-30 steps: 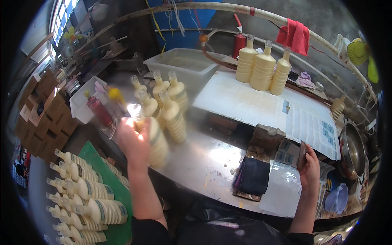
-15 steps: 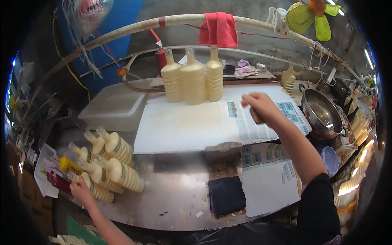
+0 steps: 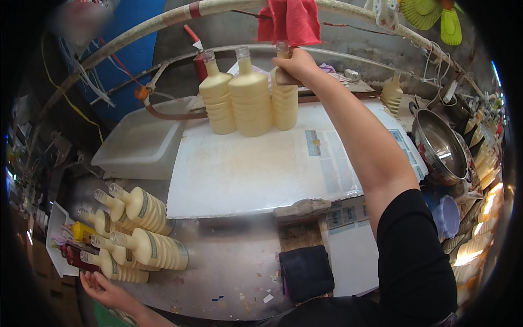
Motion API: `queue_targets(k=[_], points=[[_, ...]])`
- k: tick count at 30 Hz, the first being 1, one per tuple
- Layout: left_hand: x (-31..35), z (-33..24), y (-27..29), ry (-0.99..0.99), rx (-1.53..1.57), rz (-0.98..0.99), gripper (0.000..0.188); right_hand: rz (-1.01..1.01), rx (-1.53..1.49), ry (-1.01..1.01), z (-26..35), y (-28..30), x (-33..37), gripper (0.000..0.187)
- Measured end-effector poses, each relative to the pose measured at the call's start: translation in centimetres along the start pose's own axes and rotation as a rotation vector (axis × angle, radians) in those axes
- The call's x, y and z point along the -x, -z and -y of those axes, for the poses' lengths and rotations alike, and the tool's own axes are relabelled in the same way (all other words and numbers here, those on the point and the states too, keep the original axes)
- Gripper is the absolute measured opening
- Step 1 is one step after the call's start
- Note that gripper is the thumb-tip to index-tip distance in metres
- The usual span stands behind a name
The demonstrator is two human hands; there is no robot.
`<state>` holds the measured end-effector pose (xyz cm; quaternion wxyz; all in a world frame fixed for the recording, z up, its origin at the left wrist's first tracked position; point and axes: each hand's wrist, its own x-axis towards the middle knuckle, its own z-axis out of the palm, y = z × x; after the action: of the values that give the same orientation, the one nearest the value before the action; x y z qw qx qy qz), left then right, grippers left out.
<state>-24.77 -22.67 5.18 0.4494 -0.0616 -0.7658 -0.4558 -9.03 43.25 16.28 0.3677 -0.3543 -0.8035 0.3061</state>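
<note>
Three pale gold bottles stand in a row at the back of the white board (image 3: 234, 180): a left bottle (image 3: 219, 103), a middle bottle (image 3: 250, 103) and a right bottle (image 3: 284, 111). My right hand (image 3: 298, 64) is closed at the neck of the right one, with a small brown block-like piece (image 3: 285, 78) under its fingers. Whether the fingers also grip the neck, I cannot tell. At the lower left, several similar bottles (image 3: 158, 248) lie piled on their sides, necks to the left. My left hand (image 3: 103, 289) is just below the nearest neck, fingers loosely curled and apart, holding nothing visible.
A white tray (image 3: 55, 231) with small red and yellow containers sits left of the pile. Behind it is a translucent bin (image 3: 136, 158). A folded dark cloth (image 3: 306, 272) lies at the front; a metal pot (image 3: 444, 144) stands right. A red cloth (image 3: 289, 24) hangs from the pipe.
My right hand has moved from over the right of the board to the right bottle's neck. My left hand has come off the nearest lying bottle and dropped slightly. The view has shifted.
</note>
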Motion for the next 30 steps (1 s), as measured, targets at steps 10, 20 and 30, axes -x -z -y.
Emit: queue_targets(k=[10,20,30], points=[[10.0,-13.3,-2.4,-0.113,0.57,0.353,0.043,-0.174,0.145,0.328,4.0,5.6,9.3,0.041],[18.7,-30.2,-3.1,-0.045,0.743,1.185,0.11,0.096,0.203,0.36,14.4,11.6,23.6,0.05],[24.5,-25.0,-0.4,0.927,0.957,1.589,0.088,0.539,-0.063,-0.181,3.2,11.6,33.5,0.038]])
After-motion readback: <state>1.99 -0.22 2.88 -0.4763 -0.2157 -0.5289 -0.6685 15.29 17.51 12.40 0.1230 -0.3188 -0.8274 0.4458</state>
